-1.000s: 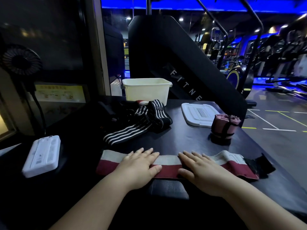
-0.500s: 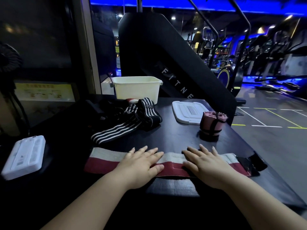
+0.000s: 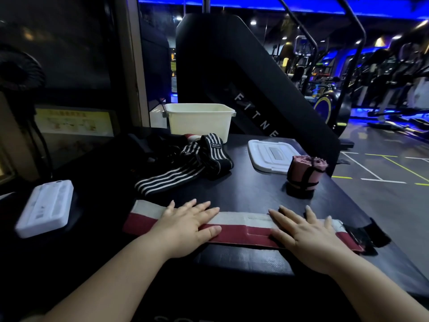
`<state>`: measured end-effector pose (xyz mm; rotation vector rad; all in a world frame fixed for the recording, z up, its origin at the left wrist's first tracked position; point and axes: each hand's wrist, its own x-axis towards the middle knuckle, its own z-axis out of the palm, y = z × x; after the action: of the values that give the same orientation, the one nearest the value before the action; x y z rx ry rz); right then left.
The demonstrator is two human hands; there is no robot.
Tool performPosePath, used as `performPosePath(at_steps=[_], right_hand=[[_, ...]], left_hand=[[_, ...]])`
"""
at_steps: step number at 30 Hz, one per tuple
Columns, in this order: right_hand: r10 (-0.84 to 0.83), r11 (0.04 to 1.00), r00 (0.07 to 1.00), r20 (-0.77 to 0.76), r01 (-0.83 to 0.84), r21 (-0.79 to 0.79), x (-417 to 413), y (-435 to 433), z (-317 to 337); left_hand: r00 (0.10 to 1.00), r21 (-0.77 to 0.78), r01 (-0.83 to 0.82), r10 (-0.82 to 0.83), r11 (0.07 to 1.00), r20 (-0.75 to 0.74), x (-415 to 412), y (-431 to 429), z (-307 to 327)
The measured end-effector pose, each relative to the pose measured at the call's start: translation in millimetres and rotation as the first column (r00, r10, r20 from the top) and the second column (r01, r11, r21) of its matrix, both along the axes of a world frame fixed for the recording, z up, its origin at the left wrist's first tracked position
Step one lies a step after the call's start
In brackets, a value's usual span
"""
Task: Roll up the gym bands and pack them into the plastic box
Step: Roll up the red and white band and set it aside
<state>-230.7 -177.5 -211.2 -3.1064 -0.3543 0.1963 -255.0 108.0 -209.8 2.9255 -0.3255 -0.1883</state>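
Lower centre: the left hand [image 3: 188, 226] and right hand [image 3: 308, 238] lie flat, fingers straight, pressing the red-and-white band [image 3: 243, 225] onto the table [image 3: 255, 189]; neither grasps it. The band looks light, soft and floppy, likely to unroll unless kept tight. Start at its frame-left end, so the black tab [image 3: 366, 235] at the frame-right end can close the roll. Mid-frame: a rolled pink band [image 3: 306, 170], a loose striped band [image 3: 176, 175], the lid [image 3: 269, 156]. Behind them, upper centre: the open plastic box [image 3: 199, 122].
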Motion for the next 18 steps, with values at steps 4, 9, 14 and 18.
performPosePath(at_steps=[4, 9, 14, 18], right_hand=[[-0.042, 0.999, 0.999, -0.016, 0.043, 0.015, -3, 2, 5], [-0.04, 0.999, 0.998, -0.04, 0.04, 0.003, -1, 2, 5], [-0.033, 0.999, 0.998, -0.062, 0.032, -0.024, 2, 10, 24], [0.053, 0.999, 0.998, 0.038, -0.052, -0.011, 13, 26, 44]], left_hand=[[1.0, -0.005, -0.008, 0.008, 1.0, -0.003, 0, -1, 1], [0.999, -0.025, -0.014, 0.013, 1.0, -0.053, 3, 0, 7], [0.996, -0.157, -0.079, 0.084, 0.984, 0.024, 17, 10, 23], [0.968, -0.243, -0.187, 0.221, 0.952, 0.122, 37, 21, 28]])
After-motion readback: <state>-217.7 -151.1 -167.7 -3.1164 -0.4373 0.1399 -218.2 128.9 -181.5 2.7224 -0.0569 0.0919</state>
